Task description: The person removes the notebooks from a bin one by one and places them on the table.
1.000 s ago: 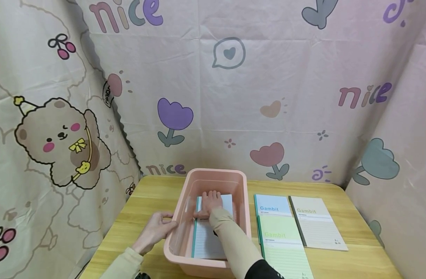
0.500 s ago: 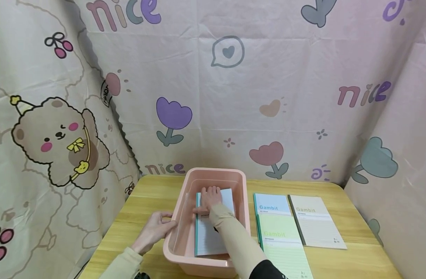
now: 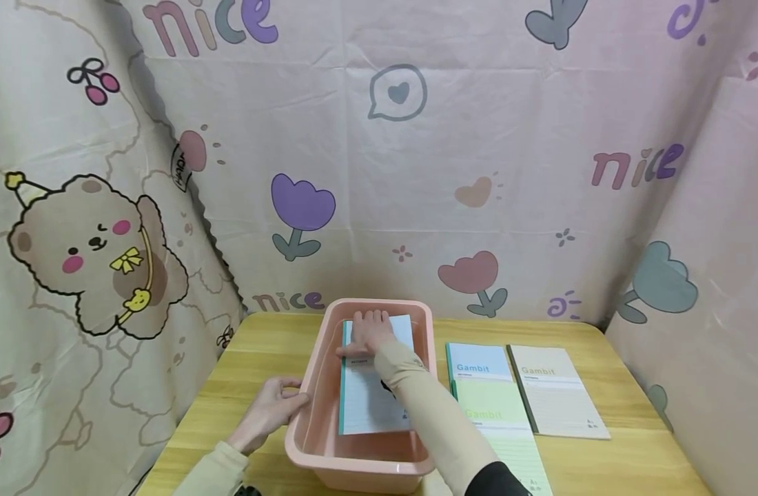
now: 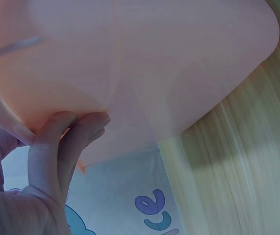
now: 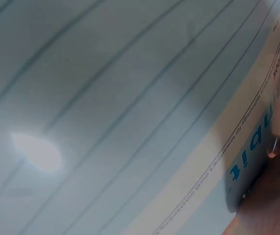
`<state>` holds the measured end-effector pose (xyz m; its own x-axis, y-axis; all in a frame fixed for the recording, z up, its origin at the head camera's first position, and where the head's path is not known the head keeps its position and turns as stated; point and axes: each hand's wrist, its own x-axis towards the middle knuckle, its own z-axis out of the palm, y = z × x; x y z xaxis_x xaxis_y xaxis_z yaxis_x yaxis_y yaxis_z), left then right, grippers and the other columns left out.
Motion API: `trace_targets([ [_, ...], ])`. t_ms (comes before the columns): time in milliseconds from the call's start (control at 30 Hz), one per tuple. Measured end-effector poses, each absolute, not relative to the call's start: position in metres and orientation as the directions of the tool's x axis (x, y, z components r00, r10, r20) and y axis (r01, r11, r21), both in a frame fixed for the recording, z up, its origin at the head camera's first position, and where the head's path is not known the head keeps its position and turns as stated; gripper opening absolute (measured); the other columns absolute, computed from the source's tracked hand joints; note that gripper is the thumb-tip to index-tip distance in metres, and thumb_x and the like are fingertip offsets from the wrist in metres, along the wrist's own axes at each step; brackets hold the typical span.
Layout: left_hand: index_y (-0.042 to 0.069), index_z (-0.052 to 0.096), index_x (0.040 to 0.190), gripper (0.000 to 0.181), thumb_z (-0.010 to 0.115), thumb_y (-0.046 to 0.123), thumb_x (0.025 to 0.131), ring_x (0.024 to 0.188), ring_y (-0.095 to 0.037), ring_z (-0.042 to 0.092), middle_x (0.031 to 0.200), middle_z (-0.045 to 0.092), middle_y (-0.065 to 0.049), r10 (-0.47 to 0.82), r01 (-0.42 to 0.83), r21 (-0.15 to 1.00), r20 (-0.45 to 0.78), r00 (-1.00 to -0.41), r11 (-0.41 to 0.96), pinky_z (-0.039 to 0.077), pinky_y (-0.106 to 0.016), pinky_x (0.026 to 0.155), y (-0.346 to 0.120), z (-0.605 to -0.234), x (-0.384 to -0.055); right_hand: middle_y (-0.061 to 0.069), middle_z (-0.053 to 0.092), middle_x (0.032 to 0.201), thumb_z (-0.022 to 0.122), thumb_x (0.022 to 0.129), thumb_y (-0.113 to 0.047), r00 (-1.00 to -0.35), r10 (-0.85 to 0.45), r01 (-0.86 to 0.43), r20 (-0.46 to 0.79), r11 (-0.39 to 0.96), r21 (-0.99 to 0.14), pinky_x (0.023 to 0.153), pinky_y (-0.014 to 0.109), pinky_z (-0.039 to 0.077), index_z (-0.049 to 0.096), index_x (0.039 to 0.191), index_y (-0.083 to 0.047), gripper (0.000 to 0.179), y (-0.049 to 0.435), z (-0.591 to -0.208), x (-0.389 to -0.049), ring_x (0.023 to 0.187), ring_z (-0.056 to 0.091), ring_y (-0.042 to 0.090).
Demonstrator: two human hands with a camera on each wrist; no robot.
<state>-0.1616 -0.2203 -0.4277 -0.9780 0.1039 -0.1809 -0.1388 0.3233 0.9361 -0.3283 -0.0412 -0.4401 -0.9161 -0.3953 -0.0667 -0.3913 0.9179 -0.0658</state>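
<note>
A pink plastic bin stands on the wooden table. My left hand pinches its left rim; in the left wrist view, the fingers lie along the outer wall and the thumb goes over the rim. Inside the bin, my right hand grips a light blue notebook near its far end, thumb towards the teal spine. The notebook sits above the bin's floor at its near end. The right wrist view shows its lined cover close up and bowed, with part of the hand at the lower right.
Right of the bin, a blue notebook lies partly under a green notebook. A beige notebook with a dark spine lies farther right on the table. A printed curtain hangs behind and at both sides.
My right hand has moved the light blue notebook up and away towards the bin's far end, uncovering bin floor at the near end. The left hand stays on the rim.
</note>
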Motion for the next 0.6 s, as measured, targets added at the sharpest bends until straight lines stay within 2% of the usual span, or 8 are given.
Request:
trace_targets([
  [133,-0.026,0.044,0.13,0.049,0.055,0.005,0.095,0.088,-0.035,0.076,0.107,0.07,-0.035,0.114,-0.138,0.937,-0.183,-0.976,0.32,0.067,-0.039,0.073,-0.22,-0.427,-0.162,0.015,0.054,0.146,0.062,0.08,-0.075,-0.916,-0.399,-0.396,-0.036,0.915,-0.077,0.119,0.043,0.04,0.046,0.143,-0.01,0.092,-0.04,-0.417,-0.327,0.134,0.051,0.027],
  [367,-0.026,0.043,0.132,0.05,0.055,0.005,0.095,0.088,-0.034,0.076,0.107,0.071,-0.034,0.12,-0.146,0.935,-0.193,-0.974,0.324,0.066,-0.037,0.072,-0.221,-0.425,-0.162,0.013,0.062,0.129,0.063,0.081,-0.073,-0.907,-0.421,-0.42,-0.003,0.904,-0.074,0.107,0.041,0.044,0.051,0.129,-0.01,0.081,-0.033,-0.377,-0.327,0.119,0.055,0.026],
  [600,-0.027,0.041,0.132,0.05,0.054,0.004,0.095,0.09,-0.036,0.076,0.108,0.07,-0.036,0.134,-0.134,0.94,-0.184,-0.974,0.313,0.066,-0.038,0.074,-0.221,-0.425,-0.161,0.015,0.059,0.128,0.06,0.084,-0.071,-0.891,-0.454,-0.454,0.019,0.886,-0.099,0.105,0.042,0.042,0.048,0.128,-0.009,0.078,-0.018,-0.334,-0.328,0.121,0.053,0.029],
])
